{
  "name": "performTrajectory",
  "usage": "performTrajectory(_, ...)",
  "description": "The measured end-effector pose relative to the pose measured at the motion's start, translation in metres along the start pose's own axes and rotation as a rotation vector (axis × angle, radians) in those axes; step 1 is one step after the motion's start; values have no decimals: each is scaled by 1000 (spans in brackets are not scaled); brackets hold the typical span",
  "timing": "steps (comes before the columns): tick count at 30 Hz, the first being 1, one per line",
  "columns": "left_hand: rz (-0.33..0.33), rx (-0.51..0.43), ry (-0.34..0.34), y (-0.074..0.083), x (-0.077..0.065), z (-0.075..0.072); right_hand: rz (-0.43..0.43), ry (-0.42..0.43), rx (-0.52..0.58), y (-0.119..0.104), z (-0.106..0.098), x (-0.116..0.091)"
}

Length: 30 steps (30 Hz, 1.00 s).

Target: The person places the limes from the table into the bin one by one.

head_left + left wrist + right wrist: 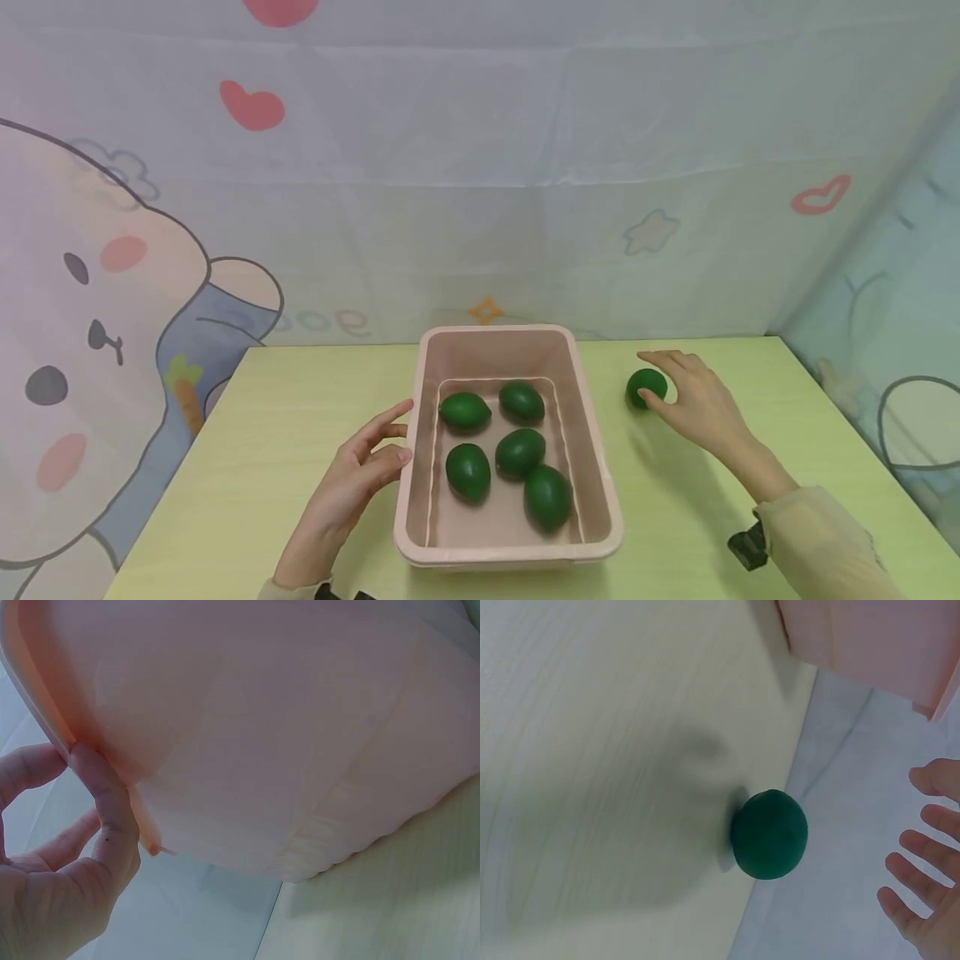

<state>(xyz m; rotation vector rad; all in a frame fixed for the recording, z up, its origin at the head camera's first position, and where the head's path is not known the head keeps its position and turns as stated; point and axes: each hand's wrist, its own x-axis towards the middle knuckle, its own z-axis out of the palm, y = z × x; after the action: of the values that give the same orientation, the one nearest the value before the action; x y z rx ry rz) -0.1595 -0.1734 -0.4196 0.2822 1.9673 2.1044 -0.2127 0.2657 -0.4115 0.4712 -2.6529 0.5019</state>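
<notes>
A pale pink plastic bin (501, 553) stands on the table with several dark green limes (521, 453) lying in it. My left hand (358, 467) touches the bin's left rim from outside, thumb and fingertips spread along the edge; the left wrist view shows them at the rim of the bin wall (247, 735). To the right of the bin, one more green lime (645, 388) sits on the table. Over it my right hand (693, 400) hovers with relaxed, spread fingers. In the right wrist view these fingers (922, 881) are apart from the lime (770, 835).
The yellow-green table (315, 392) ends at a hanging printed cloth (450, 208) behind it. A second cloth side (900, 292) rises along the right. A large cartoon animal is printed at left.
</notes>
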Motion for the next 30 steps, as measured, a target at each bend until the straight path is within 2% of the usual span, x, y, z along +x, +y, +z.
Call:
performTrajectory(16,23,-13,-25,0,-1,-1,91,-102,23,13,16,3)
performTrajectory(23,8,-18,-13,1,0,0,116,-143,22,22,21,5)
performTrajectory(30,18,-22,-19,3,-2,0,161,-141,36,29,25,5)
